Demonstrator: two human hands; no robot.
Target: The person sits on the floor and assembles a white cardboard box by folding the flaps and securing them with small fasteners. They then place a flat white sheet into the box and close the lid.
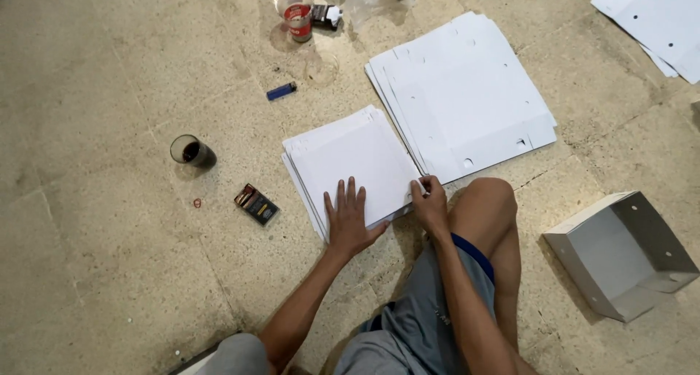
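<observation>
My left hand (348,225) lies flat, fingers (351,195) spread wide and pressing down on the near edge of the small stack of white sheets (354,160) — it grips nothing, it only pins the pile to the floor (109,258). My right hand (432,209) is curled at the stack's near right corner, fingertips pinched on what looks like the edge of a sheet or two; how many it has hold of I cannot tell. The stack runs away from both hands, its long axis tilted up and to the left, so the sheets lie just ahead of my fingers and the right hand sits nearest the corner that can be lifted.

Beyond the right hand, touching or just overlapping that stack, is the larger pile of punched white card (467,98). My bent knee (485,200) rests just beside the right hand. Further right stands a folded grey-white box (623,254), open side up. Left of the left hand lie a small dark packet (256,204), a tiny rubber band (197,202) and a glass of dark drink (192,151); ahead, a blue lighter (281,91) and a red-labelled cup (298,19). More white card (656,17) sits far off to the right.
</observation>
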